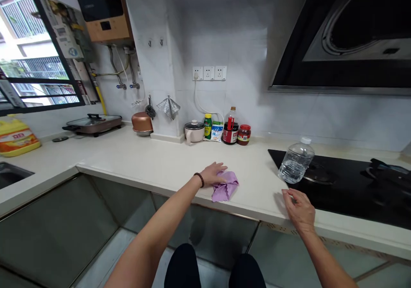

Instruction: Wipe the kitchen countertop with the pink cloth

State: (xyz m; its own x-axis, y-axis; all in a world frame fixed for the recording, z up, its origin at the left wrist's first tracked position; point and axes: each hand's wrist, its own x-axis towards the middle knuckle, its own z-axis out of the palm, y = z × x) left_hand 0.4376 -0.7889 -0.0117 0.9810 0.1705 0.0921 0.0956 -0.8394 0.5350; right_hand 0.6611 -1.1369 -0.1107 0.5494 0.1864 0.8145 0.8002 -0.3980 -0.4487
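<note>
My left hand [213,175], with a dark bead bracelet at the wrist, reaches onto the pale countertop. Its fingers are stretched out and spread, and the thumb side touches a crumpled purple cloth [225,187] lying near the counter's front edge. Farther right, my right hand [300,211] is at the front edge, its fingers loosely curled with a gap to the thumb and nothing visible in them. Just beyond it, a clear plastic bottle [294,161] with a white cap, partly filled with clear liquid, stands at the left edge of the black stove [340,194].
Along the wall stand a small lidded pot [194,132], a green bottle [207,126], a white packet [217,130] and jars [244,135]. A copper-coloured pot [141,123], an electric pan [94,124] and a yellow jug [17,138] are leftward. The range hood [346,76] overhangs the right.
</note>
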